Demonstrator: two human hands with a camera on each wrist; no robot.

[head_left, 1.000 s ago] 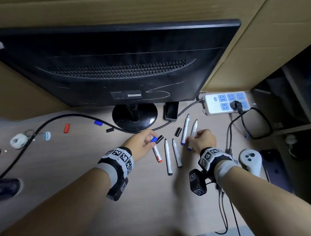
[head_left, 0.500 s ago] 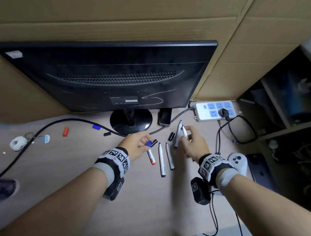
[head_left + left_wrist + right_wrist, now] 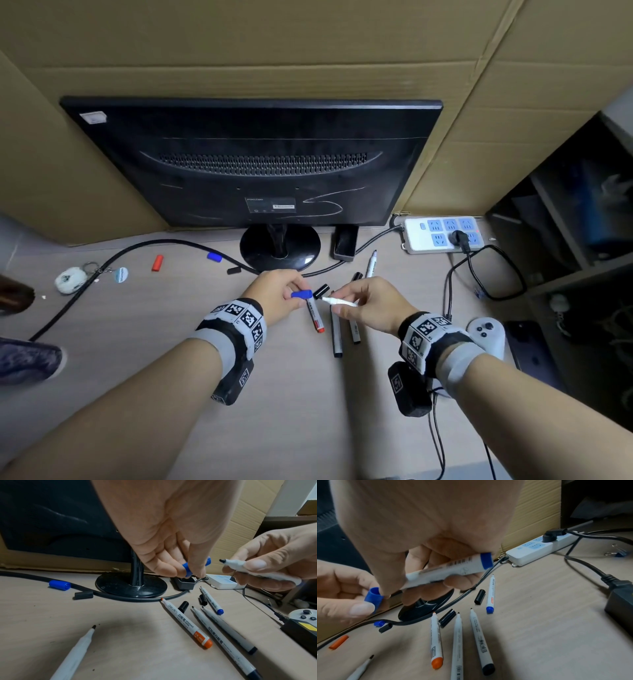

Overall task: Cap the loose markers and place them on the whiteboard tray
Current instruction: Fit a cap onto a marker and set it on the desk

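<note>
Marker [image 3: 72,658] near left wrist, barrel cut off below.

Nearest the person, the tabletop [image 3: 308,428] lies bare between the 2 forearms. Under the hands, 3 uncapped markers [image 3: 335,337] lie side by side, with a black cap [image 3: 321,292] at their far ends. Beyond them the monitor base [image 3: 280,247] and the monitor [image 3: 253,164] above it block the far side. A thick black cable [image 3: 102,270] curves across the left part. On the right, a power strip [image 3: 443,234], thin cords [image 3: 448,291] and a white controller [image 3: 488,334] crowd the edge.
</note>
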